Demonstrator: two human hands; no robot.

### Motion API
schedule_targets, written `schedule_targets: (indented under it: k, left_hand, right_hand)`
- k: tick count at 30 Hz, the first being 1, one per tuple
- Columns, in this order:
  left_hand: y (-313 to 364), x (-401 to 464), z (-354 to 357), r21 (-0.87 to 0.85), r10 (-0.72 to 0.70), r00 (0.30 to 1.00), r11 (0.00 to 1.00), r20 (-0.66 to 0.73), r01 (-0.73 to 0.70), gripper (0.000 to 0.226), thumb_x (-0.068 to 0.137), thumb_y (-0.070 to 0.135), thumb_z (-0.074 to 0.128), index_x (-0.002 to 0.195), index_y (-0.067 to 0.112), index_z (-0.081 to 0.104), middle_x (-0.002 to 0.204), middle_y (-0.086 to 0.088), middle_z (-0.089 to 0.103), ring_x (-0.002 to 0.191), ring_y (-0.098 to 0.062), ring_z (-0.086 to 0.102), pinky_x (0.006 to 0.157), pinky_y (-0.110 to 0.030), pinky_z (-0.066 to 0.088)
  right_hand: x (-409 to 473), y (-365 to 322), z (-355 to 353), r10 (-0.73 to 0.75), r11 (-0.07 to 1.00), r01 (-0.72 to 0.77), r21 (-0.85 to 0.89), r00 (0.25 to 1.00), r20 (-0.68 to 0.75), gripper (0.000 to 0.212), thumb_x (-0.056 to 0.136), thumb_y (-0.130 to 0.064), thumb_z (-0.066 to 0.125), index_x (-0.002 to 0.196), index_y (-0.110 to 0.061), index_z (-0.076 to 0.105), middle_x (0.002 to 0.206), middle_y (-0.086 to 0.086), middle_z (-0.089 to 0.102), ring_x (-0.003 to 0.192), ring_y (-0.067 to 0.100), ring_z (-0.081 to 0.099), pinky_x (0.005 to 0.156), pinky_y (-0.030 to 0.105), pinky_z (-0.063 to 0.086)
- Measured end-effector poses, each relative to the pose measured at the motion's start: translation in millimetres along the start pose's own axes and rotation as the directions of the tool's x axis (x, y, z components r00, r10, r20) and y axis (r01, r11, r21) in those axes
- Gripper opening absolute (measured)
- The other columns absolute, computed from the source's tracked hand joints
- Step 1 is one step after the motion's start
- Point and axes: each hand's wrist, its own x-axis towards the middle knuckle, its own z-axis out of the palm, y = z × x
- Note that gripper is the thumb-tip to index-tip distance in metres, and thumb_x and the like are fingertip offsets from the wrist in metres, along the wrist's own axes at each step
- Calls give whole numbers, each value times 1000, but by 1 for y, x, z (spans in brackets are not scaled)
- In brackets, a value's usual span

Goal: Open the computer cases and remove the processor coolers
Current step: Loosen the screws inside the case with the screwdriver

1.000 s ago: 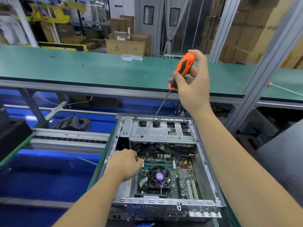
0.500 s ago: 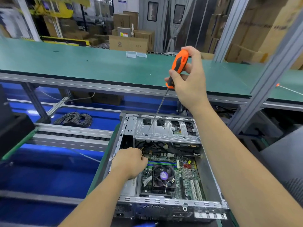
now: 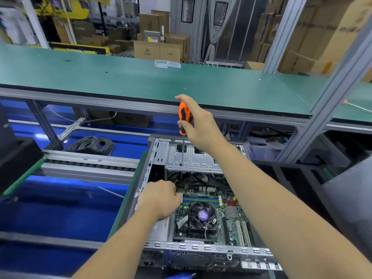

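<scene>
Your right hand [image 3: 201,125] grips the orange-and-black-handled screwdriver [image 3: 184,125] upright, its tip on the silver metal drive cage [image 3: 193,158] below. Your left hand [image 3: 161,200], fingers curled among cables, rests inside the open grey computer case [image 3: 145,178]; the black fan-topped processor cooler [image 3: 202,216] sits just right of it.

The right grip [image 3: 198,125] holds a screwdriver [image 3: 184,117] upright above the drive cage [image 3: 193,158] at the far end of the open computer case [image 3: 201,250]. Nearer than it and lower, the left grip [image 3: 161,200] rests inside the case, the processor cooler [image 3: 202,215] just to its right (cables [image 3: 193,177] lie between cage and cooler). Behind both runs the surface [image 3: 120,77].
</scene>
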Motion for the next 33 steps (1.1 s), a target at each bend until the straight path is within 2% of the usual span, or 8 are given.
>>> schedule_targets:
  k: [3, 6, 9, 13, 16, 19, 29, 33]
  left_hand:
    - [0, -1, -2, -1, -8, 1000, 1000, -2, 8, 31, 83, 39, 40, 65, 16, 51, 60, 0, 57, 60, -20, 56, 48, -28, 30]
    - [1, -2, -2, -2, -4, 1000, 1000, -9, 4, 30, 84, 38, 41, 65, 16, 50, 60, -1, 56, 60, -22, 55, 47, -28, 27]
    - [1, -2, -2, 2, -3, 1000, 1000, -19, 3, 31, 84, 37, 40, 65, 16, 50, 60, -1, 55, 58, -21, 52, 47, -28, 25]
    - [0, -1, -1, 1, -10, 1000, 1000, -14, 10, 32, 84, 38, 39, 66, 15, 51, 60, -1, 55, 58, -21, 52, 47, -27, 28]
    - [0, -1, -1, 8, -15, 1000, 1000, -8, 15, 32, 83, 38, 39, 67, 14, 52, 60, -1, 56, 59, -21, 53, 47, -28, 30]
    - [1, 0, -1, 15, -21, 1000, 1000, -4, 21, 31, 83, 38, 39, 67, 14, 52, 61, 1, 55, 59, -20, 52, 48, -27, 31]
    - [0, 0, 1, -4, -36, 999, 999, 0, 36, 31, 81, 39, 38, 68, 15, 53, 61, 1, 57, 59, -18, 52, 48, -25, 33]
    - [-1, 1, 2, -10, -41, 999, 999, 0, 41, 32, 79, 40, 38, 68, 15, 54, 60, 2, 57, 58, -18, 53, 48, -25, 34]
  right_hand:
    - [2, 7, 10, 14, 1000, -14, -8, 1000, 6, 60, 94, -8, 63, 141, -34, 38, 85, -22, 46, 77, 12, 46, 78, 24, 39]
    - [0, 14, 15, 71, 997, -71, -3, 997, 15, 57, 95, -7, 62, 138, -36, 38, 92, -8, 52, 77, 18, 56, 64, 10, 42]
    - [-2, 20, 17, 119, 993, -119, 6, 993, -5, 56, 96, -8, 62, 135, -40, 37, 98, 2, 55, 77, 7, 59, 56, 7, 43]
    - [1, 23, 16, 157, 987, -156, 38, 987, -23, 57, 95, -7, 61, 133, -43, 37, 97, 3, 58, 76, 2, 63, 61, 14, 48]
    - [1, 23, 15, 187, 981, -186, 50, 982, -20, 58, 95, -6, 60, 133, -43, 37, 99, 8, 61, 82, 25, 67, 72, 40, 58]
    - [0, 23, 16, 195, 980, -194, 52, 981, -24, 57, 95, -6, 60, 133, -43, 37, 101, 11, 62, 82, 26, 68, 75, 46, 59]
    - [1, 24, 19, 181, 982, -179, 59, 983, -19, 57, 95, -7, 62, 131, -44, 37, 104, 6, 59, 87, 25, 67, 73, 39, 61]
    - [2, 24, 23, 152, 987, -151, 47, 988, -25, 57, 95, -8, 63, 131, -45, 37, 106, 2, 56, 79, 9, 62, 60, 15, 53]
